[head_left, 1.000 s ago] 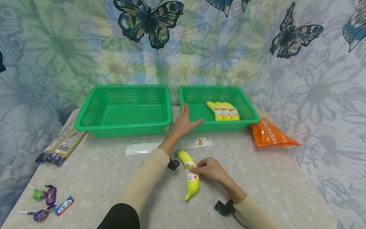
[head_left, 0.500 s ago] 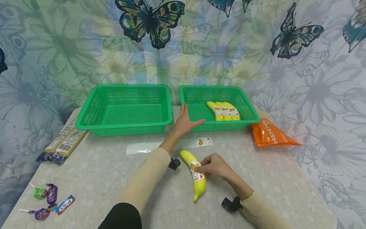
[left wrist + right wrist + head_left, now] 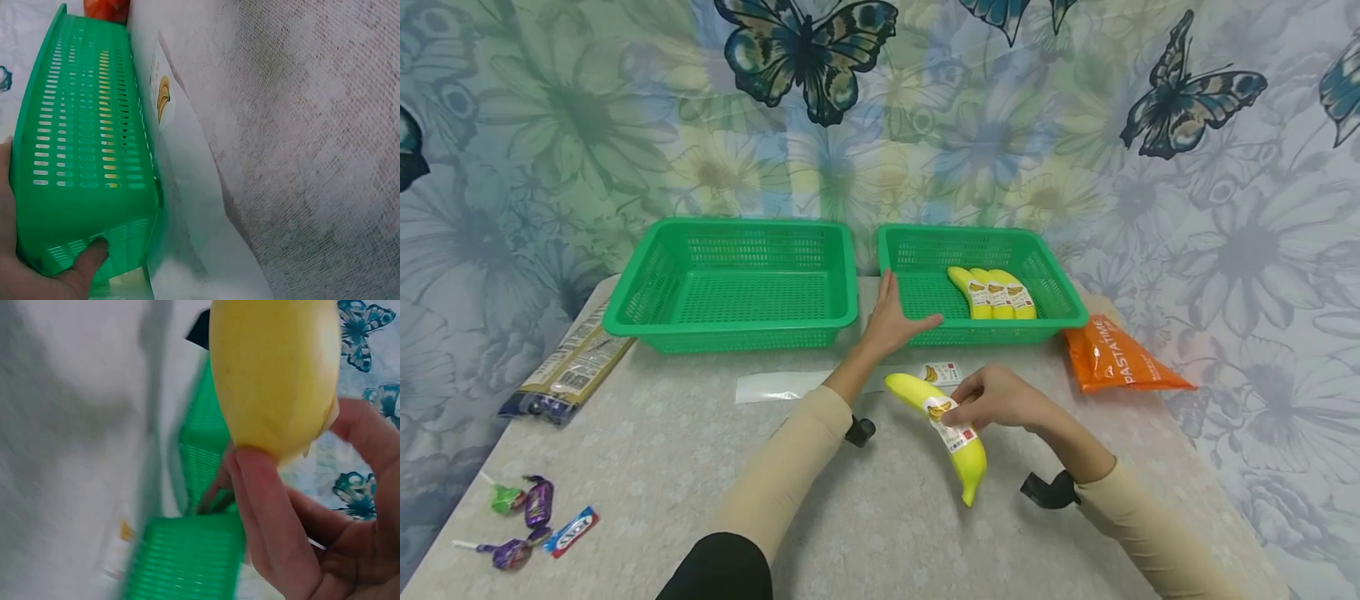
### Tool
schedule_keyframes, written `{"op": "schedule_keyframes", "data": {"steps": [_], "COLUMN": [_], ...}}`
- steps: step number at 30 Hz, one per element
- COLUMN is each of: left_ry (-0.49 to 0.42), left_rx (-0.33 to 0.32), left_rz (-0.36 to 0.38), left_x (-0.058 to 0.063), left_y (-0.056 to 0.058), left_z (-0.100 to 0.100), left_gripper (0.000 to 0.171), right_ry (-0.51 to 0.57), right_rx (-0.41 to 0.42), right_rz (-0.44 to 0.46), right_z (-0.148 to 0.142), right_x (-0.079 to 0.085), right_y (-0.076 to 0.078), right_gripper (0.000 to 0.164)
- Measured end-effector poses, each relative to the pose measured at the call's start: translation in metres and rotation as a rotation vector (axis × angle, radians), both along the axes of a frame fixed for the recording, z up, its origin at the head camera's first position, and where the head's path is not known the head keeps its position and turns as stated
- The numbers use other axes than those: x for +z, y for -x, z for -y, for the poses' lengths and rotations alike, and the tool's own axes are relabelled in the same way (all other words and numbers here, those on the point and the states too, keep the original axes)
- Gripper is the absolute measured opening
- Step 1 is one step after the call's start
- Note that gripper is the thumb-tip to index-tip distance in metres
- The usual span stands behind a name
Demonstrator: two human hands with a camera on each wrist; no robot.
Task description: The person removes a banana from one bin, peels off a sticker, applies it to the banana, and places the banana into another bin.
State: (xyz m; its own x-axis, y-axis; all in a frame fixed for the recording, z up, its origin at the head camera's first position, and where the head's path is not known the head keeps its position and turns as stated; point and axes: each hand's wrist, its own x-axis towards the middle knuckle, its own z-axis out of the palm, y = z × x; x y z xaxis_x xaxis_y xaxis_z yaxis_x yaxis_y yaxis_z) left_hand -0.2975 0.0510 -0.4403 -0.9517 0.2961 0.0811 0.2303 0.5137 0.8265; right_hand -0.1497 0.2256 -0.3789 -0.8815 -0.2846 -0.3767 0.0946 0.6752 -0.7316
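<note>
My right hand point(image 3: 1003, 396) pinches a yellow banana point(image 3: 970, 462) between thumb and fingers, over the table in front of the right basket. A white label with a banana picture is wrapped on its middle. In the right wrist view the banana point(image 3: 275, 369) fills the top, with fingertips against its underside. My left hand point(image 3: 891, 323) lies at the near left corner of the right green basket point(image 3: 1000, 333), fingers straight and thumb spread along the front. Inside that basket, three labelled bananas point(image 3: 992, 296) lie side by side.
Left stands a larger green basket point(image 3: 737, 337). A backing strip point(image 3: 778, 386) with one banana label point(image 3: 942, 373) lies before the baskets. An orange packet point(image 3: 1120, 358) is at right, a long gold packet point(image 3: 576, 367) at left, several wrapped sweets point(image 3: 538, 504) front left.
My right hand has lifted the banana and carried it right and toward the right basket, tilting it further. The left hand stays at the basket corner. The head view has shifted slightly.
</note>
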Motion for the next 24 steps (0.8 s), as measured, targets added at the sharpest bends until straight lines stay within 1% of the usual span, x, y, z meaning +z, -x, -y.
{"op": "schedule_keyframes", "data": {"steps": [3, 6, 8, 10, 14, 15, 17, 19, 21, 24], "left_ry": [0.001, 0.010, 0.019, 0.028, 0.026, 0.023, 0.017, 0.008, -0.002, -0.010], "left_rx": [-0.005, -0.012, -0.007, 0.001, 0.006, 0.005, 0.005, 0.006, 0.009, 0.016], "left_rz": [0.010, 0.025, 0.016, 0.002, -0.010, 0.000, 0.008, 0.012, 0.014, 0.019], "left_x": [0.001, 0.001, 0.002, 0.002, 0.000, -0.001, -0.001, -0.001, 0.000, 0.000], "left_y": [0.000, 0.000, 0.000, 0.000, 0.001, 0.001, 0.001, 0.000, -0.001, -0.002], "left_z": [0.000, 0.000, 0.000, 0.000, 0.000, 0.000, 0.000, 0.000, 0.000, -0.001], "left_gripper": [0.118, 0.119, 0.119, 0.114, 0.114, 0.115, 0.122, 0.124, 0.124, 0.123], "right_ry": [-0.013, -0.038, -0.069, -0.098, -0.151, -0.162, -0.184, -0.201, -0.229, -0.231], "right_rx": [0.085, 0.129, 0.135, 0.128, 0.102, 0.091, 0.068, 0.055, 0.045, 0.052], "right_rz": [-0.006, -0.016, -0.024, -0.040, -0.075, -0.079, -0.080, -0.082, -0.084, -0.077], "right_z": [-0.004, -0.007, -0.010, -0.011, -0.015, -0.016, -0.019, -0.021, -0.023, -0.025], "right_x": [0.022, 0.047, 0.064, 0.079, 0.103, 0.107, 0.114, 0.118, 0.121, 0.123], "right_y": [0.008, 0.016, 0.025, 0.035, 0.060, 0.068, 0.082, 0.096, 0.110, 0.129], "right_gripper": [0.033, 0.034, 0.039, 0.041, 0.051, 0.053, 0.058, 0.059, 0.059, 0.059]}}
